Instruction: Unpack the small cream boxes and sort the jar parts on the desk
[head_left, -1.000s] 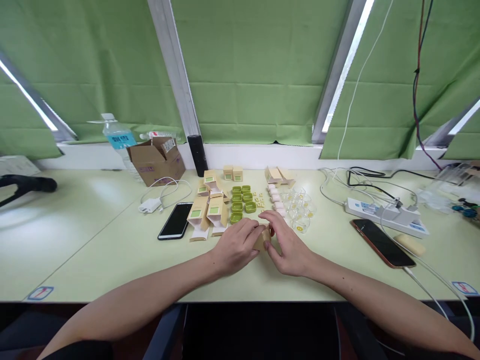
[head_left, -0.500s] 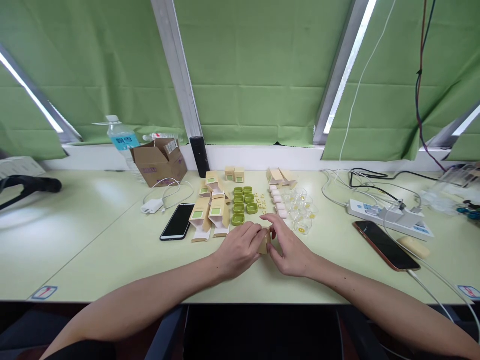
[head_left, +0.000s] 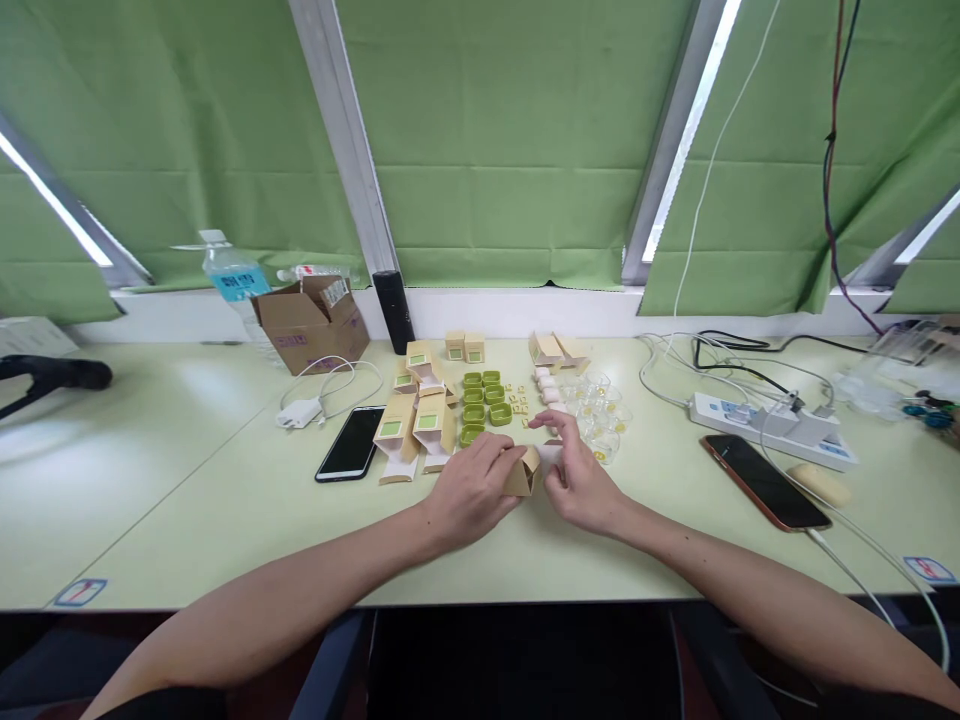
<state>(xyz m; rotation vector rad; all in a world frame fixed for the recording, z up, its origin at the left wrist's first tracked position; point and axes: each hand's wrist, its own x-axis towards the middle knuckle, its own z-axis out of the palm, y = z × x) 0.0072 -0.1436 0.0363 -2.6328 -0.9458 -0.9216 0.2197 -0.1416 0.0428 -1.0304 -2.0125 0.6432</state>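
Note:
My left hand (head_left: 476, 487) is closed around a small tan cardboard box (head_left: 520, 474), which lies on its side with its end open toward the right. A pale flap (head_left: 550, 453) sticks out of that end. At this flap is my right hand (head_left: 581, 480), thumb and curled fingers on it and the index finger stretched out. Just beyond the hands stand several green square dishes (head_left: 500, 413), small yellowish pieces (head_left: 523, 400), pale pink blocks (head_left: 550, 395) and clear cups (head_left: 604, 445) with yellow marks.
Opened tan boxes (head_left: 433, 425) stand left of the dishes, with more boxes (head_left: 475, 348) behind. A black phone (head_left: 349, 445), charger (head_left: 300, 412) and brown carton (head_left: 315, 330) lie further left. On the right are a second phone (head_left: 763, 482), power strip (head_left: 772, 432) and cables.
The box's right end now shows open, with its flap folded outward. My right hand has drawn slightly away to the right from the box body. The whole view has shifted a little.

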